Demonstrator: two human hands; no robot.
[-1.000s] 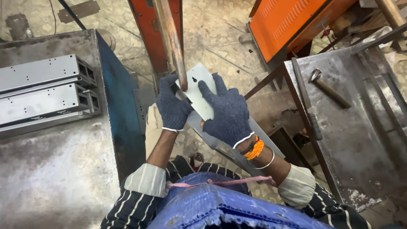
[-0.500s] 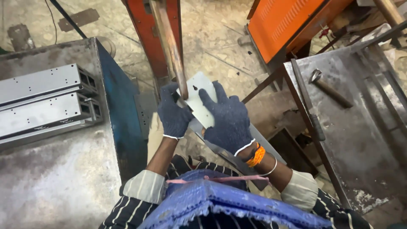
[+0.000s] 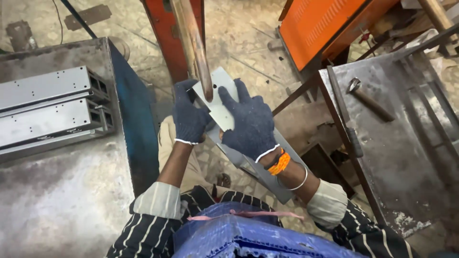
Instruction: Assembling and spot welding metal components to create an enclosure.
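Little has shifted: both hands' grip still clasps one metal bracket.

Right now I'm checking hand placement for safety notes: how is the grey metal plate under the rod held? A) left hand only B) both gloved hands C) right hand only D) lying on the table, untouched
B: the left hand and right hand, both gloved, grip the metal plate beneath the rod.

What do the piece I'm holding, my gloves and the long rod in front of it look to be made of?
Flat piece: apparently sheet metal, pale grey matte, thin with punched holes. Left hand and right hand: dark blue knitted gloves, ribbed weave showing, likely cotton. Rod: probably copper or rusty steel, reddish-brown sheen.
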